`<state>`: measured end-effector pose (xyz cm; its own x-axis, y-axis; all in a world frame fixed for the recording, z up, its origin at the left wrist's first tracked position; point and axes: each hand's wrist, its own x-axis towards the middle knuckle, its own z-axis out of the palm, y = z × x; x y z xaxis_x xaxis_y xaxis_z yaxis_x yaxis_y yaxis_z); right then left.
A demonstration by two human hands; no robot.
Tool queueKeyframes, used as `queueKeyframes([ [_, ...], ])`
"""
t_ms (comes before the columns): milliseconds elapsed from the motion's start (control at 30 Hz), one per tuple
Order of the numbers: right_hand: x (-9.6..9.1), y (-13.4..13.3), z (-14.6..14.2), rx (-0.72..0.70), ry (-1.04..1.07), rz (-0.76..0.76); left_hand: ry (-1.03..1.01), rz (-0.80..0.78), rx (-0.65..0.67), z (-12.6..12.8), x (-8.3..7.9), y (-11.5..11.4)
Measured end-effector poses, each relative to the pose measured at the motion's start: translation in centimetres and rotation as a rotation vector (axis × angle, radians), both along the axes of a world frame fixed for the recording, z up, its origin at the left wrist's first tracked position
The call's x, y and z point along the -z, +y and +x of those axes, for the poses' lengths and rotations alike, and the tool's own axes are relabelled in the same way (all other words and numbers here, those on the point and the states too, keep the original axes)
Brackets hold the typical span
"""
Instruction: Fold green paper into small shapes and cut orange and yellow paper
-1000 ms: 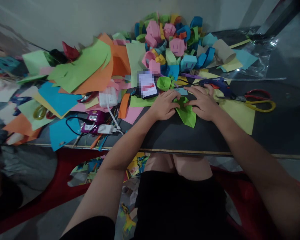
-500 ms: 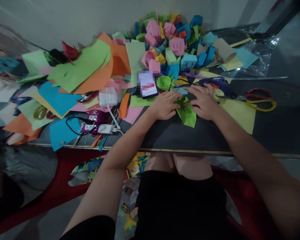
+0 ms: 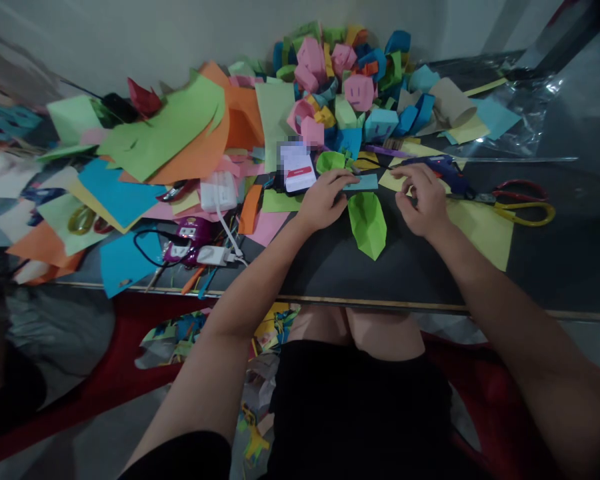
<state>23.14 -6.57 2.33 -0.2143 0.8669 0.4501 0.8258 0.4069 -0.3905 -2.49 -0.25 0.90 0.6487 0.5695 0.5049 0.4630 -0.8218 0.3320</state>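
Note:
A creased, cupped piece of bright green paper (image 3: pixel 369 225) lies on the dark table between my two hands, with neither touching it. My left hand (image 3: pixel 327 200) is to its upper left, empty, fingers stretched toward a small light-blue paper strip (image 3: pixel 364 182); whether the fingertips touch the strip I cannot tell. On the other side, my right hand (image 3: pixel 423 200) hovers with loosely bent fingers apart and nothing in them. Just beyond the left hand sits a smaller green folded paper piece (image 3: pixel 331 161). A phone (image 3: pixel 299 170) with a lit screen lies beside it.
Behind stands a heap of colourful folded paper shapes (image 3: pixel 360 92). To the right are a blue glue gun (image 3: pixel 443 172), scissors (image 3: pixel 525 203) and yellow paper (image 3: pixel 485 233). Paper sheets (image 3: pixel 165 127), a white adapter (image 3: pixel 219 192) and cables cover the left. Another person's arm shows far left.
Both hands have let go of the green paper and drawn apart, left hand leftward, right hand slightly rightward. The paper now lies free, more of it showing.

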Motion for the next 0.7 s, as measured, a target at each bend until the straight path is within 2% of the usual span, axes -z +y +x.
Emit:
queueKeyframes([
  [133, 0.2, -0.2, -0.3, 0.024, -0.019, 0.021, 0.010, -0.011, -0.033, 0.0, 0.4, 0.2],
  [233, 0.1, 0.0, 0.0, 0.042, -0.113, 0.058, 0.012, -0.028, 0.008, -0.1, 0.4, 0.2],
  [300, 0.0, 0.7, 1.0, 0.174, -0.128, 0.145, 0.012, -0.034, 0.062, -0.2, 0.4, 0.3],
  [367, 0.1, 1.7, 2.6, 0.419, -0.093, 0.236, 0.029, -0.032, 0.114, -0.2, 0.4, 0.5],
  [400, 0.2, 2.2, 3.5, 0.549, -0.083, 0.229, 0.044, -0.031, 0.130, -0.2, 0.4, 0.6],
  [467, 0.6, 3.2, 5.0, 0.775, -0.058, 0.100, 0.086, -0.029, 0.144, -0.2, 0.5, 0.8],
  [500, 0.8, 3.5, 5.5, 0.821, -0.058, -0.004, 0.106, -0.027, 0.147, -0.3, 0.5, 0.9],
  [600, 0.8, 3.8, 5.9, 0.805, -0.096, -0.212, 0.150, -0.020, 0.155, -0.4, 0.2, 0.9],
  [700, 0.1, 3.5, 5.5, 0.801, -0.100, -0.217, 0.181, 0.029, 0.149, -0.6, -0.3, 0.6],
])
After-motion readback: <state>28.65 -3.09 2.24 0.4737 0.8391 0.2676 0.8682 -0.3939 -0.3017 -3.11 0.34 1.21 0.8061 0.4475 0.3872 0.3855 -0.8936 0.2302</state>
